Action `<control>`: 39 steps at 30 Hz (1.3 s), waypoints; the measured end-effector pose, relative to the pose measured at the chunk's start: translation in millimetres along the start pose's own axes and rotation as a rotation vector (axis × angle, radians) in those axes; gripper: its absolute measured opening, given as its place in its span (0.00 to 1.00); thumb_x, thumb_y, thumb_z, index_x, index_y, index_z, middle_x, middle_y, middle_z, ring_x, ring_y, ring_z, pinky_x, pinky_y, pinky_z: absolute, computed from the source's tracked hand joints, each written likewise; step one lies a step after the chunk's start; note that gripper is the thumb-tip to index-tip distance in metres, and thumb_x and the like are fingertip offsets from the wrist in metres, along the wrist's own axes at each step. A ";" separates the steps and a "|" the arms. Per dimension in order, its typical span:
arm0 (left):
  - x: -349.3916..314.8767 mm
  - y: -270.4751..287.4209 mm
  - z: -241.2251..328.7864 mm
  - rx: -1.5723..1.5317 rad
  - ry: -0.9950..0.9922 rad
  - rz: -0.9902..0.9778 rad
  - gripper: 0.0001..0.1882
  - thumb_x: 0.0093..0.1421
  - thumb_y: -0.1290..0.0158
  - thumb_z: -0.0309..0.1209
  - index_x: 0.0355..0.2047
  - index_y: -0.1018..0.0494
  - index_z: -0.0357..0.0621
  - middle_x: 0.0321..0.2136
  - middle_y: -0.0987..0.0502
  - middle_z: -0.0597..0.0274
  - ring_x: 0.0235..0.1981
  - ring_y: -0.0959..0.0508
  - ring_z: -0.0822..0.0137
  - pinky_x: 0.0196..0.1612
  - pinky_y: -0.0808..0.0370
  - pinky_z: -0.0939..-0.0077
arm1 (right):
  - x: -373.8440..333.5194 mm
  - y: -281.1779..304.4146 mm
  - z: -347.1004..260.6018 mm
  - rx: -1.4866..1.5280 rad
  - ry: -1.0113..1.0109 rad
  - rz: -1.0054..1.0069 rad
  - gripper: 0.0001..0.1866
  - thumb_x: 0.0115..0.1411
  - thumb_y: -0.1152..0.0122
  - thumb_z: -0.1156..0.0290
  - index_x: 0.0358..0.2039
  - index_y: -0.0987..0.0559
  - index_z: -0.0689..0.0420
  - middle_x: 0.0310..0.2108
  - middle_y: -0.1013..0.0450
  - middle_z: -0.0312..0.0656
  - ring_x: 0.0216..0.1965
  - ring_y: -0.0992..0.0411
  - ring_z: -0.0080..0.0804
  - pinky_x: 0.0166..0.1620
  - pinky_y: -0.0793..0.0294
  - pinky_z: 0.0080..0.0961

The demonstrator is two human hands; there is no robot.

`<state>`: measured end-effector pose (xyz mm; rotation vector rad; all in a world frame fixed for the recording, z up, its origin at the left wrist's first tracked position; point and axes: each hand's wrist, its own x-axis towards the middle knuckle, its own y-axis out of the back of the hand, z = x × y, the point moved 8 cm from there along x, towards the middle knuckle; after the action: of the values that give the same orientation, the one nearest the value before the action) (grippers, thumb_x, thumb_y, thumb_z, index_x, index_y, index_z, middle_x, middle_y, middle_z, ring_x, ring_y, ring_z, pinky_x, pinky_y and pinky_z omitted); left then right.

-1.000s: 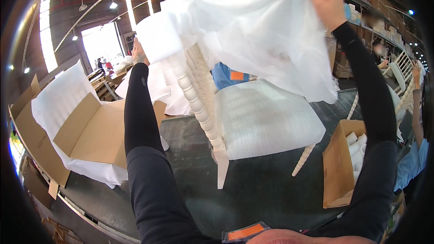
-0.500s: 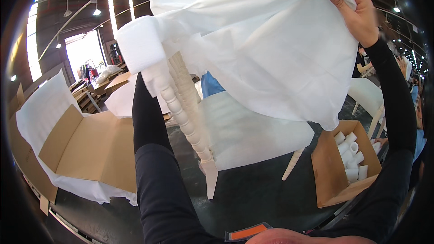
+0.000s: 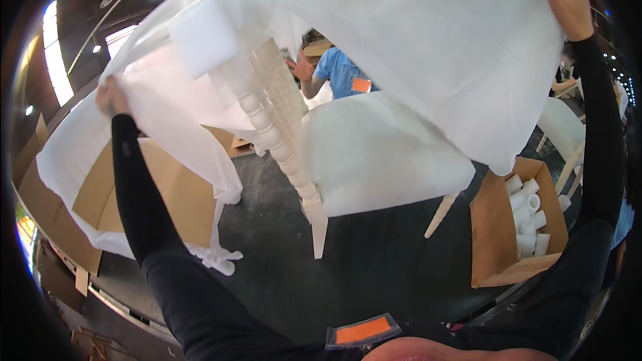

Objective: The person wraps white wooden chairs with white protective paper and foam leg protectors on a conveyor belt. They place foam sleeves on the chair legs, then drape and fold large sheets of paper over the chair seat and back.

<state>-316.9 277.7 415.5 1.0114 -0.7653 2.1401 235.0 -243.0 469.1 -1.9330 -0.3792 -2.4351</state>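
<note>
A thin white wrapping sheet [image 3: 428, 47] is spread high over a cream wooden chair. My right hand [image 3: 568, 1] is closed on its upper right edge, and my left hand [image 3: 114, 98] grips it low on the left. Beneath the sheet, the chair's turned post [image 3: 264, 124] leans toward me, with a white foam block [image 3: 204, 37] fitted over its top corner. The chair's seat [image 3: 388, 154] has a pale covering. The upper part of the backrest is partly hidden by the sheet.
An open carton [image 3: 491, 227] of white foam tubes stands on the dark table [image 3: 374, 267] at right. At left lies an opened cardboard piece [image 3: 180, 194] with white sheeting around it. A person in a blue shirt [image 3: 341, 73] is behind the chair; another pale chair [image 3: 562, 124] is far right.
My left hand has come out from behind the foam block and moved left, drawing the sheet outward. My right hand has risen slightly to the right. The person behind has come into view.
</note>
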 end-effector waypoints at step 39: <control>-378.1 159.4 -27.7 0.057 0.126 -0.307 0.16 0.60 0.46 0.22 0.50 0.29 0.34 0.37 0.25 0.61 0.34 0.27 0.72 0.39 0.27 0.77 | -476.5 -95.8 82.8 0.103 -0.537 -1.084 0.14 0.49 0.42 0.70 0.39 0.25 0.56 0.30 0.25 0.55 0.37 0.26 0.57 0.41 0.29 0.48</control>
<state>-260.3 85.2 56.5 0.9452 -0.4576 1.9466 412.8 -201.6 11.1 -2.7533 -1.9441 -2.0579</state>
